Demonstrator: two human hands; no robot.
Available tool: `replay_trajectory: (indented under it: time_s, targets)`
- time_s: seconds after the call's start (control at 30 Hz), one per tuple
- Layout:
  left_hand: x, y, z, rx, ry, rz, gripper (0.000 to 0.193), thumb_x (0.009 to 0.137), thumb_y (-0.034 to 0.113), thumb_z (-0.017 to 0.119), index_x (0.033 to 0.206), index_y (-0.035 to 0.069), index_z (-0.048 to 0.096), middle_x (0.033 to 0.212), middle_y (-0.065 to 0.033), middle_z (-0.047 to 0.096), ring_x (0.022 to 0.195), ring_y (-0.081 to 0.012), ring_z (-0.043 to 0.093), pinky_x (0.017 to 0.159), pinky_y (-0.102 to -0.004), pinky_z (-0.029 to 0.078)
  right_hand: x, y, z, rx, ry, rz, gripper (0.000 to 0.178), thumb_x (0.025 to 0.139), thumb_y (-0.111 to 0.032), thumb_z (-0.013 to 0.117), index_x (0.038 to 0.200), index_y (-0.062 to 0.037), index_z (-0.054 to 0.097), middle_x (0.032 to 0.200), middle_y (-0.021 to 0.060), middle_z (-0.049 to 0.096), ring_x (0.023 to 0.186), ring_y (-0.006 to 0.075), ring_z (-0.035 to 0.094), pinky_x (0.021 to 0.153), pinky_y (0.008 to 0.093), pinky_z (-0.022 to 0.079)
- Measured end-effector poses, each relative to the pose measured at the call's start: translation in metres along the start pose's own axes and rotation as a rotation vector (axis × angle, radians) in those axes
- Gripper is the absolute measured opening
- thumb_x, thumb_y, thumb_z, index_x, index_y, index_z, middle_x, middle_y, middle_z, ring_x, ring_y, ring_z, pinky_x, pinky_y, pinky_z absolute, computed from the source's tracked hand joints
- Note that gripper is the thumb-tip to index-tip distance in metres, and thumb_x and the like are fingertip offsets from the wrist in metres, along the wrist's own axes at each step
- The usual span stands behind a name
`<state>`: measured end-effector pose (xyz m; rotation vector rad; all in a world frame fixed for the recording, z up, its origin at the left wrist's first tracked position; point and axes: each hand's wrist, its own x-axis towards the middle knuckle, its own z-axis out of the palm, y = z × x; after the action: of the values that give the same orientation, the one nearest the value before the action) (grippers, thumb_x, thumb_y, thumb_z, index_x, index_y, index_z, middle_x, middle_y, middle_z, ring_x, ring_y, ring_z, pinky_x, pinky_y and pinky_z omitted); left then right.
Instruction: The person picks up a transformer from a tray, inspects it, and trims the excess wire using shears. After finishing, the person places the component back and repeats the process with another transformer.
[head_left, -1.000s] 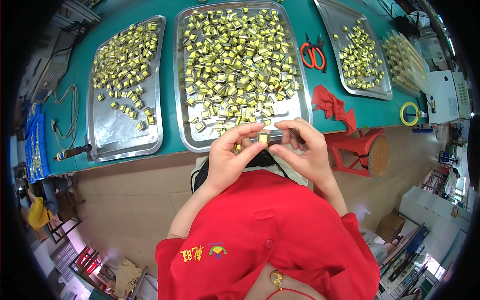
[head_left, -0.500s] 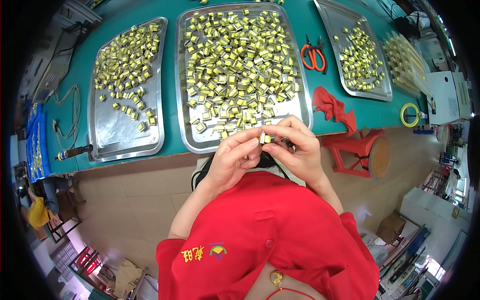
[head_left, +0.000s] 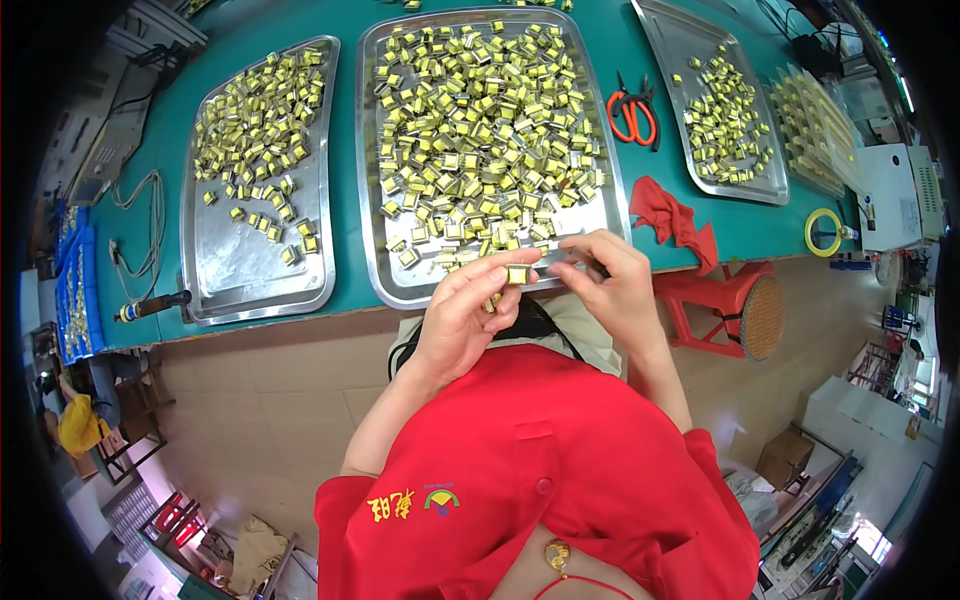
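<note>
My left hand pinches a small yellow-wrapped block between thumb and fingertips, just in front of the middle steel tray's near rim. Another small yellow piece sticks out under its fingers. My right hand is curled right beside the block, fingertips pinched together at its right side; what they pinch is too small to see. The middle tray is heaped with several of the same yellow blocks.
A left steel tray holds more yellow blocks on the green table. A right tray has fewer. Red-handled scissors, a red cloth, a yellow tape roll and a red stool lie to the right.
The hands shifted slightly lower and left toward my body, still together. The block has turned in my left fingers, and the right fingers have stayed at its side.
</note>
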<state>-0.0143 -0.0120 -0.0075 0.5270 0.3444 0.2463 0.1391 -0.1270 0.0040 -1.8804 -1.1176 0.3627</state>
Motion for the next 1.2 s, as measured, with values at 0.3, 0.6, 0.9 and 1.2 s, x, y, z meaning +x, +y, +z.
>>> replay_trajectory:
  time_s: [0.3,0.6,0.9,1.2]
  targets:
    - [-0.001,0.000,0.001,0.057,0.054,0.050,0.035,0.092,0.012,0.044,0.121,-0.006,0.050,0.098,-0.0071,0.058,0.065,-0.0048,0.037,0.052,-0.0187,0.030,0.003,0.005,0.021,-0.308,0.007,0.000,0.022,0.070,-0.017,0.073,0.084,-0.0061,0.060,0.075,0.0075,0.059,0.063,0.0259,0.060,0.054,0.0360,0.045]
    - [0.000,-0.001,0.000,0.084,0.032,0.077,0.033,0.092,0.012,0.043,0.119,-0.005,0.052,0.099,-0.0080,0.058,0.064,-0.0056,0.037,0.053,-0.0194,0.030,0.000,0.007,0.001,0.172,0.082,0.109,0.025,0.070,0.004,0.069,0.092,-0.0003,0.056,0.080,-0.0001,0.055,0.055,0.0029,0.038,0.048,0.0184,0.031]
    - [-0.001,-0.001,0.008,0.114,0.045,0.053,0.027,0.092,0.011,0.049,0.115,-0.001,0.053,0.097,-0.0082,0.058,0.078,-0.0096,0.053,0.059,-0.0206,0.042,-0.003,-0.017,-0.004,0.544,-0.110,0.080,0.028,0.072,0.007,0.066,0.098,0.0020,0.058,0.084,0.0006,0.050,0.056,0.0008,0.036,0.049,0.0163,0.026]
    - [-0.001,-0.005,0.006,0.246,0.071,-0.009,0.020,0.090,0.011,0.055,0.108,0.002,0.057,0.077,-0.0003,0.054,0.060,-0.0044,0.044,0.051,-0.0179,0.035,-0.006,-0.023,-0.005,0.497,-0.186,0.100,0.037,0.070,0.007,0.069,0.105,0.0020,0.058,0.089,0.0019,0.054,0.059,0.0005,0.039,0.050,0.0153,0.028]
